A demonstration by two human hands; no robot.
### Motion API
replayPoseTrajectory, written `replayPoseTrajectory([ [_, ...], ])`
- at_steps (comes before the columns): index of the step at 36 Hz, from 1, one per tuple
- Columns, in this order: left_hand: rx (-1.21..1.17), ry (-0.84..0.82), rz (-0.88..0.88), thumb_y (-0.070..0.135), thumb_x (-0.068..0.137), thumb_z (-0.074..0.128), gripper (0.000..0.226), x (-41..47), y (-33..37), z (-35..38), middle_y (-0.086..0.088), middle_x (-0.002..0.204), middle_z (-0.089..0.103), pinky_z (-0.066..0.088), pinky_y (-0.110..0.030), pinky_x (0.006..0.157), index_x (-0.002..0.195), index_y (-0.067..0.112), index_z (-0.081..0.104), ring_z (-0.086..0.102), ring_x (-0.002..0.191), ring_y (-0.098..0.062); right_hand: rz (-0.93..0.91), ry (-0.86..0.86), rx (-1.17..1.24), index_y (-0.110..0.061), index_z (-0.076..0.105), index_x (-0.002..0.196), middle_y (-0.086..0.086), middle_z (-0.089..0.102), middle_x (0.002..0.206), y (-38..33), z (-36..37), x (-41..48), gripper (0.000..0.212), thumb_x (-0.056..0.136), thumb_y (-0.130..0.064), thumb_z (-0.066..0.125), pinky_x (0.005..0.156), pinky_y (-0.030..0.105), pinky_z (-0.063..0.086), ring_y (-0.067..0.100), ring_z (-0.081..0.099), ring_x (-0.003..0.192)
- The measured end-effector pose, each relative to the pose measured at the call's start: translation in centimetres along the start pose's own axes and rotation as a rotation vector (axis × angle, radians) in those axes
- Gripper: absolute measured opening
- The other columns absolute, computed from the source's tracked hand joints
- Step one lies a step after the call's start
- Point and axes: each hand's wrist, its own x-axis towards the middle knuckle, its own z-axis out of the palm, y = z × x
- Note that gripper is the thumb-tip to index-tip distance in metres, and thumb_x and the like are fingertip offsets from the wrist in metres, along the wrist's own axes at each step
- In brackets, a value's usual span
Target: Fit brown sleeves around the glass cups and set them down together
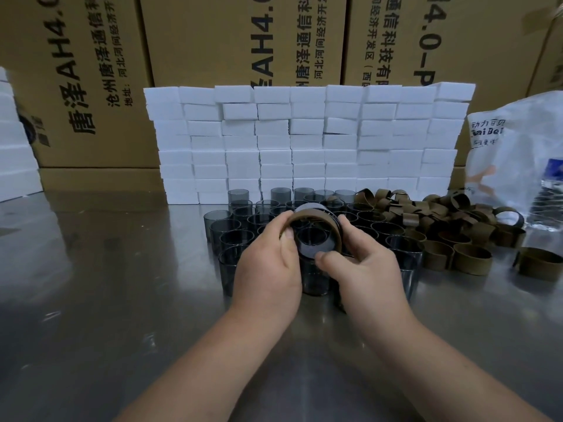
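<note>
Both forearms in from 6 o'clock, meeting at centre frame. Left hand (268, 269) curled round a brown sleeve (316, 215), thumb on its near edge. Right hand (365, 275) pinching a smoked glass cup (310, 242), thumb on the rim, forefinger behind. Hands close, not touching, clamped on the same piece. Cup held tilted above the table, one round end toward the camera, sleeve arching over its upper side. Directly beneath and out toward 10 o'clock, a packed cluster of bare cups (234, 228), upright on the steel table (91, 284). At 2 to 3 o'clock, a loose pile of sleeves (441, 214), touching the cluster's edge. Behind at 12 o'clock, a wall of stacked white foam blocks (304, 141), with printed cardboard cartons (91, 86) beyond. Plastic bag (518, 153) at 3 o'clock.
</note>
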Motion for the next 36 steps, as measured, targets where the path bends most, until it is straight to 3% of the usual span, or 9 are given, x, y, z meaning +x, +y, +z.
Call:
replayPoseTrajectory([
  [7, -0.159, 0.02, -0.064, 0.041, 0.085, 0.033, 0.052, 0.0, 0.1, 0.0, 0.006, 0.108, 0.067, 0.044, -0.016, 0.088, 0.118, 0.017, 0.063, 0.057, 0.1, 0.0, -0.007, 0.01, 0.013, -0.018, 0.046, 0.137, -0.019, 0.054, 0.094, -0.1, 0.0, 0.0, 0.066, 0.076, 0.001, 0.065, 0.08, 0.038, 0.039, 0.006, 0.041, 0.103],
  [12, -0.223, 0.036, -0.092, 0.042, 0.085, 0.035, 0.05, 0.1, 0.0, 0.2, 0.006, 0.105, 0.069, 0.045, -0.013, 0.085, 0.115, 0.017, 0.065, 0.056, 0.096, 0.005, -0.022, 0.005, 0.015, -0.017, 0.048, 0.136, -0.028, 0.053, 0.089, -0.5, 0.0, 0.0, 0.065, 0.076, 0.001, 0.064, 0.08, 0.036, 0.04, -0.001, 0.041, 0.101],
  [16, -0.325, 0.044, -0.151, 0.059, 0.086, 0.04, 0.057, 0.0, 0.4, 0.1, 0.006, 0.107, 0.069, 0.051, -0.035, 0.091, 0.116, 0.018, 0.066, 0.061, 0.099, -0.002, -0.029, 0.006, 0.031, -0.018, 0.05, 0.134, -0.028, 0.053, 0.089, -0.8, 0.1, -0.1, 0.064, 0.075, -0.001, 0.064, 0.08, 0.042, 0.041, -0.003, 0.041, 0.103],
  [20, -0.369, 0.065, -0.189, 0.055, 0.076, 0.04, 0.061, 0.0, 0.5, 0.0, 0.004, 0.104, 0.07, 0.051, -0.04, 0.09, 0.114, 0.015, 0.067, 0.063, 0.097, -0.008, -0.041, 0.013, 0.022, -0.015, 0.053, 0.133, -0.035, 0.043, 0.084, -1.0, 0.3, -0.2, 0.061, 0.075, -0.001, 0.063, 0.08, 0.048, 0.04, 0.004, 0.035, 0.109],
  [22, -0.39, 0.076, -0.208, 0.054, 0.076, 0.042, 0.059, 0.0, 0.6, 0.0, 0.004, 0.103, 0.071, 0.051, -0.04, 0.09, 0.112, 0.015, 0.068, 0.064, 0.096, -0.008, -0.046, 0.011, 0.001, -0.015, 0.053, 0.133, -0.038, 0.045, 0.083, -1.1, 0.3, -0.2, 0.06, 0.076, 0.0, 0.062, 0.08, 0.043, 0.044, -0.001, 0.038, 0.107],
  [25, -0.404, 0.075, -0.228, 0.042, 0.086, 0.046, 0.044, 0.1, 0.6, 0.0, 0.002, 0.101, 0.071, 0.052, -0.042, 0.09, 0.109, 0.013, 0.069, 0.064, 0.095, -0.01, -0.038, 0.006, -0.029, -0.013, 0.052, 0.134, -0.042, 0.053, 0.067, -1.3, 0.3, -0.2, 0.06, 0.077, 0.002, 0.061, 0.079, 0.025, 0.046, -0.021, 0.037, 0.076],
  [30, -0.435, 0.07, -0.233, 0.047, 0.08, 0.048, 0.039, 0.2, 0.5, -0.1, 0.011, 0.096, 0.071, 0.053, -0.042, 0.088, 0.1, 0.022, 0.071, 0.065, 0.092, -0.005, -0.03, -0.001, -0.028, -0.012, 0.051, 0.134, -0.041, 0.059, 0.067, -1.4, 0.2, -0.2, 0.06, 0.076, 0.001, 0.062, 0.073, 0.013, 0.05, -0.024, 0.043, 0.077],
  [33, -0.459, 0.069, -0.22, 0.055, 0.071, 0.047, 0.044, 0.2, 0.3, -0.1, 0.016, 0.095, 0.07, 0.053, -0.043, 0.088, 0.095, 0.027, 0.071, 0.065, 0.092, -0.004, -0.027, -0.007, -0.026, -0.012, 0.052, 0.133, -0.043, 0.054, 0.068, -1.5, 0.3, -0.3, 0.06, 0.076, 0.0, 0.063, 0.082, 0.023, 0.046, -0.023, 0.039, 0.072],
  [36, -0.459, 0.075, -0.221, 0.058, 0.07, 0.049, 0.045, 0.2, 0.0, -0.1, 0.011, 0.098, 0.071, 0.053, -0.044, 0.089, 0.096, 0.028, 0.07, 0.065, 0.095, -0.006, -0.024, -0.014, -0.047, -0.013, 0.051, 0.134, -0.033, 0.064, 0.065, -1.5, 0.3, -0.3, 0.061, 0.076, -0.001, 0.063, 0.072, 0.013, 0.051, -0.013, 0.057, 0.066],
])
